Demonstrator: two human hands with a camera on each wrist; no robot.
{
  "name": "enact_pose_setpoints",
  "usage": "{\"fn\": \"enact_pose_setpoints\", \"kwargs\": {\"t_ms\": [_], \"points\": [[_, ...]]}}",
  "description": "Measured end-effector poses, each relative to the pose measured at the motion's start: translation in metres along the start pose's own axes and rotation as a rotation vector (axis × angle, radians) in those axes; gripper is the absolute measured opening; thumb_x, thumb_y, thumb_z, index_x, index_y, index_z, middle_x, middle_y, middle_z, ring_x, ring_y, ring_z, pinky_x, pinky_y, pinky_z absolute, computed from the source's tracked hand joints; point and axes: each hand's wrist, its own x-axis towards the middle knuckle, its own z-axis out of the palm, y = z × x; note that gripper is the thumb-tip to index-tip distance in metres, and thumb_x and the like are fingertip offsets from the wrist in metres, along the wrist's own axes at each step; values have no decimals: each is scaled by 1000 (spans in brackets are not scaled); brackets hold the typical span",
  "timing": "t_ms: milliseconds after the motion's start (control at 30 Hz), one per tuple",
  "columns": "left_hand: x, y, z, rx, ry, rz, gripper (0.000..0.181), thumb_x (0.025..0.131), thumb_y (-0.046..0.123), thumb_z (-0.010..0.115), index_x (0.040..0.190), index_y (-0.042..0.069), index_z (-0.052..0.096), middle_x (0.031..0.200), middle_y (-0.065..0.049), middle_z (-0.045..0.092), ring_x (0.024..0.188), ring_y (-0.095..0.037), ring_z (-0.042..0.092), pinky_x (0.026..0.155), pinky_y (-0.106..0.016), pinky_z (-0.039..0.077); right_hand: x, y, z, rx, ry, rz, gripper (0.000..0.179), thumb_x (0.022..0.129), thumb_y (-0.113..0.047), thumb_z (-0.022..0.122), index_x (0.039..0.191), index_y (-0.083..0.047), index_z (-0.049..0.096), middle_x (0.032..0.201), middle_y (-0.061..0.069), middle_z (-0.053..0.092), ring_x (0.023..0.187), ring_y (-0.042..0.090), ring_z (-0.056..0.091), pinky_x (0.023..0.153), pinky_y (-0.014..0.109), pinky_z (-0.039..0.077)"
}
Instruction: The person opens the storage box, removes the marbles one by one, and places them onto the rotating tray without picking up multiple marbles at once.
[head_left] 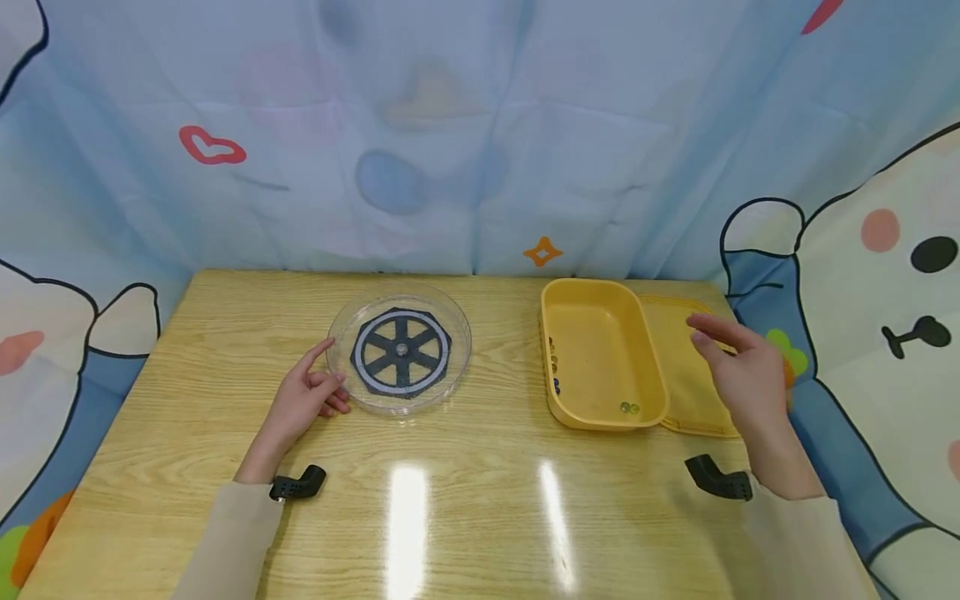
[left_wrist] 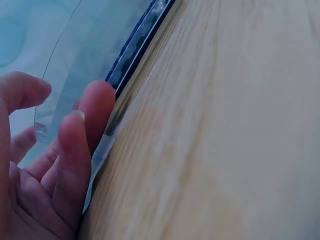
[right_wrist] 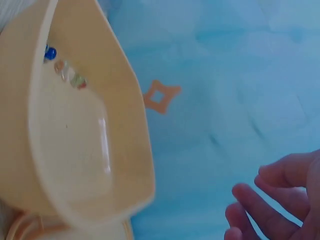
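My left hand (head_left: 297, 404) is at the left side of a clear round dish (head_left: 461, 367), its fingertips right at the rim. In the left wrist view, the fingers (left_wrist: 97, 107) lie loosely bent along the dish's see-through side. A dark disc with a pale ring and spokes (head_left: 401, 387) sits inside the dish. My right hand (head_left: 746, 375) hovers over a yellow lid (head_left: 678, 367), fingers loosely bent, nothing visible between them. Beside it stands a yellow box (head_left: 603, 342). Glass marbles (head_left: 630, 408) lie in its front corner, and several more, including a blue marble (right_wrist: 50, 52), line its left side.
Everything stands on a wooden table (head_left: 480, 500). A blue patterned curtain (head_left: 450, 150) hangs along its back edge and both sides. The box stands to the right of the dish and partly overlaps the lid. Bright light reflects off the table's front.
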Motion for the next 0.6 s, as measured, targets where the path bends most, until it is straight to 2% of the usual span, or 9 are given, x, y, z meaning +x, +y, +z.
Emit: {"fn": "enact_pose_setpoints", "kwargs": {"t_ms": [133,200,300,467,600], "points": [[2,1,0,-2,-1,-14,66,102,12,56,159,19,24,85,-20,69,68,-28,70,58,-31,56,15,-7,16,5,-144,-76,45,102,-33,57,137,-6,60,128,11,64,110,12,54,82,11,45],[3,0,0,2,3,-14,66,102,10,56,159,17,24,84,-20,69,67,-28,70,58,-31,56,23,-9,25,3,-218,-70,46,102,-35,55,138,-6,59,130,14,63,114,17,55,87,14,47],[3,-1,1,7,11,-9,67,101,7,56,159,15,24,82,-20,69,65,-27,69,58,-30,56,33,-14,37,-1,-303,-56,47,103,-35,55,138,-5,58,131,18,62,116,25,57,94,26,50],[2,-3,2,4,20,17,66,100,8,57,158,18,27,81,-18,68,62,-22,68,58,-28,56,49,-19,55,-12,-424,-65,48,101,-37,59,134,-2,61,130,18,63,117,29,58,100,41,47],[1,-3,1,-2,23,44,66,99,7,57,158,18,28,81,-19,68,62,-22,68,58,-29,56,67,-17,69,-6,-568,-57,49,99,-37,62,134,-2,62,132,16,61,118,32,57,102,50,43]]}}
